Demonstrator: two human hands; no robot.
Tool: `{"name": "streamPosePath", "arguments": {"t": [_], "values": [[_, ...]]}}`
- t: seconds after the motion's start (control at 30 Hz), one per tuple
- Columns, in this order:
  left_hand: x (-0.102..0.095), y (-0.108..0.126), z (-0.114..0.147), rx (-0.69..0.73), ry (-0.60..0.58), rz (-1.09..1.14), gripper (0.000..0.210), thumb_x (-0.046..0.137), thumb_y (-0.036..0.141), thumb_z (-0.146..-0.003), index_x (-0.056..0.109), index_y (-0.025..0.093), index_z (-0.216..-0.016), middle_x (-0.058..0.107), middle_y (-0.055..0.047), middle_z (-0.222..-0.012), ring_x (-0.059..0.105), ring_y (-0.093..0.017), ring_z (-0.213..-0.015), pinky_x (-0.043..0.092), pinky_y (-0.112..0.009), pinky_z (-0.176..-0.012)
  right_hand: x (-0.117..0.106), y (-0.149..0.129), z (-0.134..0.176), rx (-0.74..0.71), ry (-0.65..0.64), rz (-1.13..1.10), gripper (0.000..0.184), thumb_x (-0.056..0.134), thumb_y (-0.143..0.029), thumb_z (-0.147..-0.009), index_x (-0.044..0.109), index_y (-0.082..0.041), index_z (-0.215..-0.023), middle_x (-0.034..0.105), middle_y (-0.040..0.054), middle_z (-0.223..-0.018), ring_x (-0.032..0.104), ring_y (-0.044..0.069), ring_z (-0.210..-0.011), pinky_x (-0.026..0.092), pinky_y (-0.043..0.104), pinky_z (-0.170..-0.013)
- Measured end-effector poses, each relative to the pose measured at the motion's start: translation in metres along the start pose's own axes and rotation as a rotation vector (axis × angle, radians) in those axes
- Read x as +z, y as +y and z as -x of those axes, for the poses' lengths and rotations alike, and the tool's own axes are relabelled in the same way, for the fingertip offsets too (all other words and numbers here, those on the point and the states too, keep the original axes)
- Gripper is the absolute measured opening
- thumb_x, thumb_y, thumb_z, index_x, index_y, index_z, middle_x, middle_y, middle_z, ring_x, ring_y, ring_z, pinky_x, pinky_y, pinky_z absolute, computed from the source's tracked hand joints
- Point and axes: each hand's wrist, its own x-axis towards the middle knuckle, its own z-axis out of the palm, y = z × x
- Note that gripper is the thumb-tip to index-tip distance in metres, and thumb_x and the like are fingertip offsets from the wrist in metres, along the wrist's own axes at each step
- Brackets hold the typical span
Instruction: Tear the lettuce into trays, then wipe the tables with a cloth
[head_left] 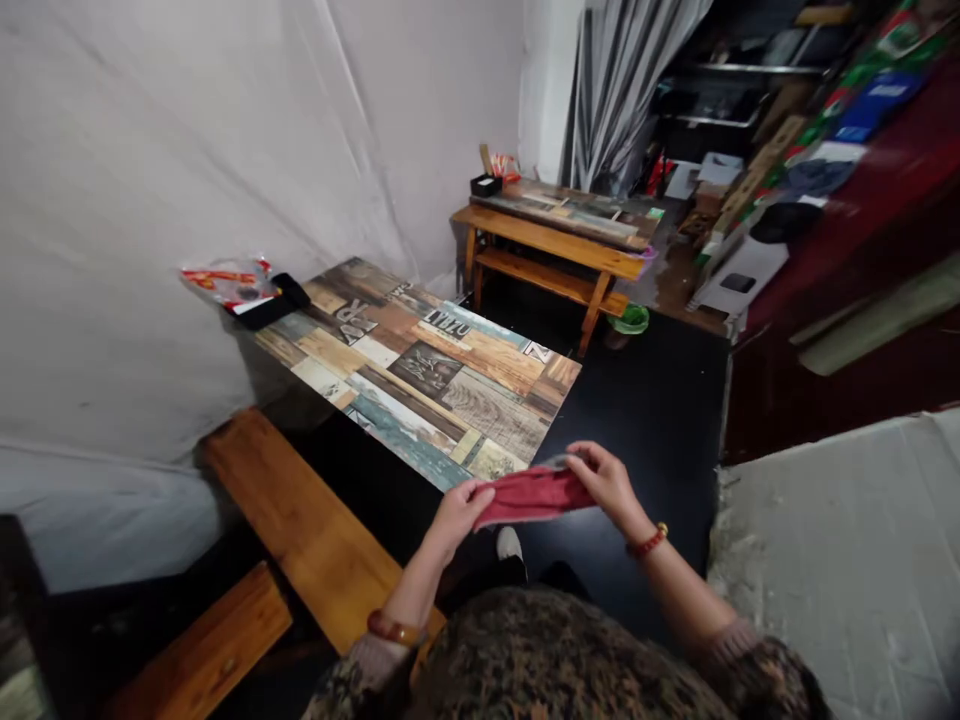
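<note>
Holding red cloth (pixel 532 495) out flat, just off the near corner of the desk (pixel 420 365); left hand (pixel 459 512) fingers closed on one end, right hand (pixel 606 487) fingers pinching the other. Straightening step, apparently; next move likely needs both ends gripped.

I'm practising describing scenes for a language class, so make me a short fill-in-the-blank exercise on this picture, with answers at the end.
1. The cloth held by the left hand and right hand is ____.
2. The hand nearer the beaded bracelet is the ____ one.
3. The visible shoe is ____.
4. The bin liner is ____.

Missing words: red; right; white; green.
</note>
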Motion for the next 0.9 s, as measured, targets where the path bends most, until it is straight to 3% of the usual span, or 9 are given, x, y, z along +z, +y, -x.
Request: {"name": "streamPosePath", "arguments": {"t": [0.1,0.17,0.3,0.43,0.57,0.67,0.77,0.83,0.9], "values": [[-0.012,-0.001,-0.034,-0.02,0.248,0.022,0.046,0.063,0.051,-0.074,0.063,0.015,-0.103,0.067,-0.008,-0.092,0.062,-0.02,-0.083,0.048,-0.031,-0.076,0.008,0.0,-0.085,-0.121,-0.03,0.116,0.042,0.055,-0.049,-0.083,0.066,-0.02,-0.111,0.07,0.0081,-0.101,0.066,0.022,-0.085,0.052,0.034,-0.078],[-0.023,-0.015,-0.04,-0.092,0.403,0.042,0.058,0.065,0.052,-0.071,0.058,0.015,-0.116,0.065,-0.011,-0.106,0.064,-0.021,-0.089,0.05,-0.033,-0.078,0.022,0.007,-0.135,-0.187,-0.029,0.152,0.048,0.052,-0.05,-0.084,0.063,-0.019,-0.119,0.066,0.0113,-0.116,0.065,0.025,-0.098,0.052,0.039,-0.086],[-0.032,-0.055,-0.018,-0.316,0.545,0.214,0.067,0.06,0.057,-0.072,0.052,0.014,-0.123,0.065,-0.012,-0.105,0.067,-0.021,-0.086,0.052,-0.032,-0.074,0.058,0.048,-0.204,-0.262,-0.164,0.205,0.055,0.044,-0.052,-0.088,0.056,-0.017,-0.129,0.059,0.0138,-0.129,0.057,0.028,-0.116,0.047,0.044,-0.098],[-0.005,-0.078,0.013,-0.509,0.779,0.335,0.07,0.066,0.058,-0.065,0.055,0.013,-0.117,0.067,-0.011,-0.096,0.067,-0.019,-0.076,0.05,-0.029,-0.064,0.11,0.098,-0.235,-0.272,-0.421,0.323,0.064,0.039,-0.053,-0.089,0.045,-0.013,-0.139,0.05,0.0166,-0.139,0.042,0.028,-0.133,0.035,0.046,-0.109],[0.046,-0.068,0.02,-0.613,0.851,0.433,0.068,0.065,0.057,-0.064,0.053,0.014,-0.115,0.066,-0.009,-0.092,0.065,-0.016,-0.07,0.049,-0.027,-0.061,0.189,0.104,-0.222,-0.265,-0.622,0.549,0.072,0.042,-0.056,-0.088,0.036,-0.013,-0.145,0.033,0.0195,-0.151,0.021,0.035,-0.143,0.018,0.06,-0.112],[0.079,-0.049,0.014,-0.657,0.838,0.456,0.066,0.064,0.058,-0.063,0.052,0.016,-0.113,0.064,-0.007,-0.092,0.065,-0.015,-0.069,0.047,-0.026,-0.06,0.224,0.089,-0.177,-0.525,-0.883,0.596,0.068,0.057,-0.051,-0.083,0.039,-0.024,-0.144,0.022,0.0118,-0.157,0.007,0.04,-0.144,0.007,0.066,-0.11],[0.1,-0.034,0.01,-0.665,0.823,0.464,0.065,0.063,0.058,-0.062,0.053,0.016,-0.11,0.063,-0.005,-0.088,0.063,-0.015,-0.068,0.044,-0.026,-0.058,0.209,0.094,-0.133,-0.861,-1.219,0.471,0.059,0.062,-0.032,-0.082,0.046,-0.03,-0.139,0.028,0.0044,-0.156,0.008,0.034,-0.145,0.009,0.058,-0.115],[0.107,-0.029,0.01,-0.665,0.829,0.494,0.063,0.064,0.058,-0.061,0.054,0.017,-0.109,0.064,-0.004,-0.087,0.063,-0.015,-0.068,0.043,-0.026,-0.058,0.179,0.111,-0.12,-0.919,-1.394,0.368,0.044,0.052,-0.022,-0.088,0.056,-0.03,-0.131,0.04,0.0017,-0.15,0.02,0.028,-0.144,0.018,0.052,-0.115],[0.111,-0.03,0.01,-0.66,0.849,0.531,0.063,0.064,0.058,-0.061,0.054,0.017,-0.107,0.064,-0.005,-0.087,0.062,-0.015,-0.068,0.043,-0.026,-0.058,0.146,0.126,-0.126,-0.87,-1.509,0.269,0.035,0.045,-0.018,-0.09,0.068,-0.029,-0.114,0.054,0.0015,-0.139,0.033,0.025,-0.138,0.028,0.048,-0.112]]}}
